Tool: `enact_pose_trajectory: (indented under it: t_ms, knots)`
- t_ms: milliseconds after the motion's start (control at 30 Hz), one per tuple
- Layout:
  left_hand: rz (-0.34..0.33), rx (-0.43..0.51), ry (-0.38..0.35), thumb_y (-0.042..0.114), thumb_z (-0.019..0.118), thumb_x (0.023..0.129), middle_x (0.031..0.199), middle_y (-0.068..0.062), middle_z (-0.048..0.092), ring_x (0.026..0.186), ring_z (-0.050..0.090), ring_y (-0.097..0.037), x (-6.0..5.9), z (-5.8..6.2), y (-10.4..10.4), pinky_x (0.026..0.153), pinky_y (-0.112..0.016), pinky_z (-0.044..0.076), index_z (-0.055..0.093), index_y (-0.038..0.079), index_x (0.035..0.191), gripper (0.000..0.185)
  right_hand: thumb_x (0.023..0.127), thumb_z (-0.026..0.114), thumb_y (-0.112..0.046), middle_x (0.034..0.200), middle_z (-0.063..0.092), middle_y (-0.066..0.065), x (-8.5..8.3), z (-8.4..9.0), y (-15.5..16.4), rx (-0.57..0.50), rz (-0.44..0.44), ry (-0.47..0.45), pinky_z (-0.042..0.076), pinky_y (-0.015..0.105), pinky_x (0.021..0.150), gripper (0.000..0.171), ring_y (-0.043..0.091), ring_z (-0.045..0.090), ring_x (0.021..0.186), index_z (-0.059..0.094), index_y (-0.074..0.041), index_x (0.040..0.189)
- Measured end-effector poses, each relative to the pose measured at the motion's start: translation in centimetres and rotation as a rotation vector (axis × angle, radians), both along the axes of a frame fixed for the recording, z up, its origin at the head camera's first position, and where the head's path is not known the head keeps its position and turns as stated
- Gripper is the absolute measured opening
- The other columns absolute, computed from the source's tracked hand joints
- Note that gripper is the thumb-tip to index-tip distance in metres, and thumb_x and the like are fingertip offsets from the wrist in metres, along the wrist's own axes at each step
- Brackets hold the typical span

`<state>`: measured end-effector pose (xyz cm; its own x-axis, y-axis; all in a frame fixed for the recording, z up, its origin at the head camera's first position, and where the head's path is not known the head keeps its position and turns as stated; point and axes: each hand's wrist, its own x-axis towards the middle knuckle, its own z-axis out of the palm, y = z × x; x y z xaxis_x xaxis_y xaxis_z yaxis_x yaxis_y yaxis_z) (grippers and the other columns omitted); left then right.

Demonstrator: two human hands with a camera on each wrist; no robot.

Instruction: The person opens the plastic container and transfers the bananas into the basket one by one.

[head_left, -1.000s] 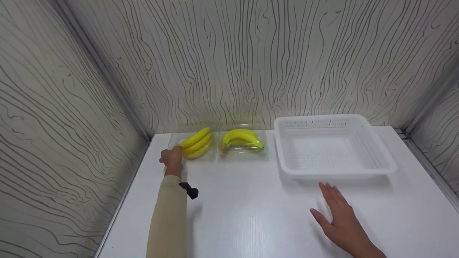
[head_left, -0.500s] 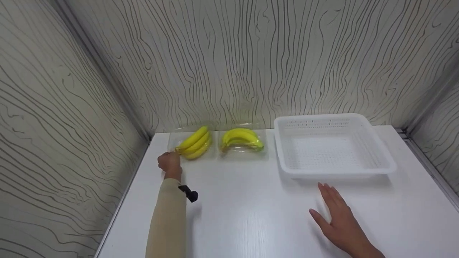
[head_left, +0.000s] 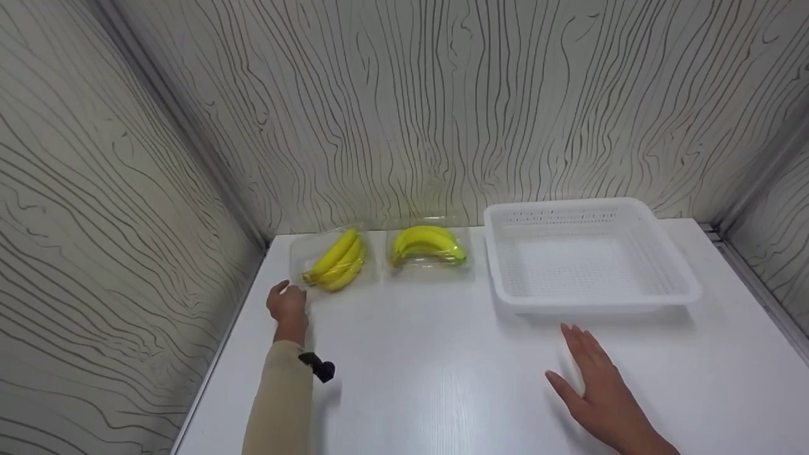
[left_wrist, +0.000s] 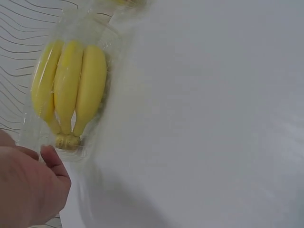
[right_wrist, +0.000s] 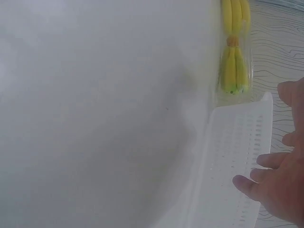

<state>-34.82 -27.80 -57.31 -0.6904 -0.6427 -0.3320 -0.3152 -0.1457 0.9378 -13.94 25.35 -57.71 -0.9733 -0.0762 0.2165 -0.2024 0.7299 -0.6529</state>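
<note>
Centrally, two clear plastic trays (head_left: pixel 328 262) each held yellow bananas (head_left: pixel 334 260); the white perforated plastic basket (head_left: pixel 591 253) sat right. Left hand (head_left: pixel 287 304) pinched the left tray's corner; right hand (head_left: pixel 597 392) lay flat, fingers apart, on the counter (head_left: pixel 442 366).

A white counter (head_left: pixel 442 379) with a faint wood grain fills a narrow alcove, enclosed on three sides by pale wall panels (head_left: pixel 442 107) printed with dark, wavy wood-grain lines. Grey metal strips (head_left: pixel 189 142) run down both back corners where the panels meet. Even, soft light falls from above, casting only weak shadows
</note>
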Motion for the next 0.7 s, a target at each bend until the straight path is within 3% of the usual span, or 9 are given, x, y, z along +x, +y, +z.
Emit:
enact_pose_trajectory:
  t_ms: [100, 367, 500, 533, 600, 700]
  knots:
    - [-0.038, -0.022, 0.008, 0.008, 0.041, 0.103, 0.152, -0.025, 0.059, 0.127, 0.061, -0.030, 1.4, -0.1, -0.6, 0.106, -0.039, 0.053, 0.049, 0.005, 0.159, 0.056, 0.101, 0.074, -0.039, 0.170, 0.036, 0.029, 0.1, 0.1, -0.1, -0.005, 0.002, 0.013, 0.030, 0.081, 0.118, 0.084, 0.057, 0.029, 0.157, 0.031, -0.018, 0.169]
    - [-0.120, -0.189, 0.002, 0.015, 0.041, 0.107, 0.127, -0.025, 0.070, 0.087, 0.064, -0.010, 6.0, -0.7, -1.5, 0.077, -0.025, 0.050, 0.055, 0.005, 0.153, 0.049, 0.102, 0.072, -0.043, 0.171, 0.037, 0.025, 0.6, 0.3, -0.3, 0.008, 0.002, 0.010, 0.027, 0.072, 0.125, 0.083, 0.054, 0.031, 0.157, 0.029, -0.022, 0.170]
    - [-0.143, -0.234, -0.007, 0.018, 0.041, 0.109, 0.127, -0.024, 0.067, 0.093, 0.066, -0.015, 8.3, -1.0, -1.8, 0.074, -0.025, 0.050, 0.055, 0.006, 0.154, 0.048, 0.102, 0.071, -0.043, 0.170, 0.039, 0.023, 1.0, 0.0, -0.2, 0.024, -0.002, 0.025, 0.015, 0.037, 0.137, 0.083, 0.051, 0.034, 0.156, 0.029, -0.024, 0.171]
    - [-0.147, -0.248, -0.010, 0.019, 0.041, 0.109, 0.128, -0.024, 0.066, 0.097, 0.067, -0.018, 8.8, -1.1, -1.9, 0.075, -0.026, 0.050, 0.055, 0.007, 0.153, 0.048, 0.102, 0.072, -0.042, 0.170, 0.040, 0.022, 1.1, -0.1, -0.2, 0.024, -0.003, 0.035, 0.009, 0.025, 0.135, 0.082, 0.050, 0.036, 0.156, 0.029, -0.024, 0.171]
    - [-0.151, -0.274, -0.016, 0.020, 0.039, 0.110, 0.131, -0.025, 0.064, 0.106, 0.066, -0.025, 9.6, -1.3, -2.1, 0.079, -0.029, 0.052, 0.055, 0.007, 0.153, 0.048, 0.102, 0.073, -0.039, 0.169, 0.041, 0.022, 1.3, -0.3, -0.3, 0.022, -0.003, 0.054, 0.001, 0.002, 0.118, 0.082, 0.049, 0.038, 0.154, 0.029, -0.025, 0.170]
    - [-0.150, -0.291, -0.013, 0.023, 0.031, 0.111, 0.140, -0.026, 0.061, 0.125, 0.062, -0.034, 10.2, -1.2, -2.6, 0.098, -0.043, 0.055, 0.055, 0.004, 0.152, 0.051, 0.102, 0.073, -0.038, 0.168, 0.042, 0.022, 1.4, -0.3, -0.4, 0.029, 0.002, 0.059, -0.002, -0.006, 0.109, 0.083, 0.049, 0.039, 0.153, 0.029, -0.024, 0.170]
